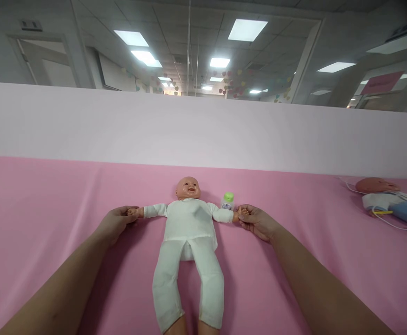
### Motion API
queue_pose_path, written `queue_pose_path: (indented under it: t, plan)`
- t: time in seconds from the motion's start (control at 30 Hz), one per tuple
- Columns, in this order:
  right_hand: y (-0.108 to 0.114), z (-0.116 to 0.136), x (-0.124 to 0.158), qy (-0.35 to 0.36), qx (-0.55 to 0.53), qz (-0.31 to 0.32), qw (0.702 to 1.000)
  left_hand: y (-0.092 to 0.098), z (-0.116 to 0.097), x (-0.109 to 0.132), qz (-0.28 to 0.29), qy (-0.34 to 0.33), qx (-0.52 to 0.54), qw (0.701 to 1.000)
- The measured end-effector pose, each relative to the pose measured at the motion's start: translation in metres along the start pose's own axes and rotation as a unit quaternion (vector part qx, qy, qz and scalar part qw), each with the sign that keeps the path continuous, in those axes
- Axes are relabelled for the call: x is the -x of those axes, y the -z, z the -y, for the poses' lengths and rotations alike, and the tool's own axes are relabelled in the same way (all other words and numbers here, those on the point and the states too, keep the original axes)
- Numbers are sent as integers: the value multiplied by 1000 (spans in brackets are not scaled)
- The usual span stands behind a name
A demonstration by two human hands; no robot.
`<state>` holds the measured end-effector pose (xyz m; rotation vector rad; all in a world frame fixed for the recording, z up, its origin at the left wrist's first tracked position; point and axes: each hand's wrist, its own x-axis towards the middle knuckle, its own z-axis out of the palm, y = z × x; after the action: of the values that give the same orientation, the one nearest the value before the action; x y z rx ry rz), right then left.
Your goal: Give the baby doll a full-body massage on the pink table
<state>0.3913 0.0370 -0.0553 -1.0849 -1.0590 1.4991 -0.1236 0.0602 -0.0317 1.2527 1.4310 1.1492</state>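
Note:
A baby doll (190,221) in a white top and white trousers lies on its back on the pink cloth (67,195), arms stretched out to both sides. My left hand (118,222) is closed around the doll's hand on the left of the view. On the other side, my right hand (259,222) grips the doll's other hand between thumb and fingers. Just behind that outstretched arm stands a small bottle (227,201) with a green cap and a printed label, close to my right fingertips. The doll's feet run out of view at the bottom.
At the far right lies a second doll (398,202) in white and blue, with a thin white tube and a yellow piece on it. A white low wall (203,132) borders the cloth at the back. Glass panes (175,42) rise above it.

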Motion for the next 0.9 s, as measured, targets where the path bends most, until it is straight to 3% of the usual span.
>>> queue_pose_path:
  t: [0.23, 0.37, 0.5, 0.57, 0.7, 0.9]
  plan:
    - [-6, -4, -5, 35, 54, -39, 997, -5, -3, 3, -35, 11, -26, 999]
    - [-9, -6, -10, 28, 65, -116, 991, -2, 3, -3, -55, 16, -26, 998]
    - [-9, -6, -13, 13, 31, -179, 983, -1, 4, -7, -38, 34, 22, 998]
    - [-7, -2, -11, 5, 21, -158, 987, -2, 1, -5, -29, 37, 47, 998]
    - [-2, 7, -2, 5, -41, -53, 998, -2, -2, -1, -26, 8, 41, 999]
    - [-2, 7, 2, -6, -50, -3, 999, 0, 3, -4, -39, -12, 60, 997]
